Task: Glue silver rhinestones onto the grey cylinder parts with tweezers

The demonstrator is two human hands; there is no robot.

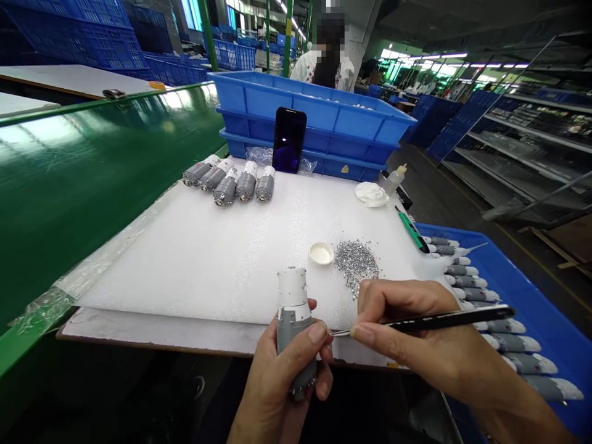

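Brace the grey-and-white cylinder [292, 314] in the left hand [276, 379], curled firmly around it; steady the tweezers [444, 319], pinched in the right hand [430, 351], at its three o'clock

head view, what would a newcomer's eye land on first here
Probably the grey-and-white cylinder front and centre, held in the left hand, with the tweezers in the right hand pointing at it from the right. Next might come the glittering pile of silver bits just beyond the right hand, then the dark phone standing before the stacked blue bins at the back.
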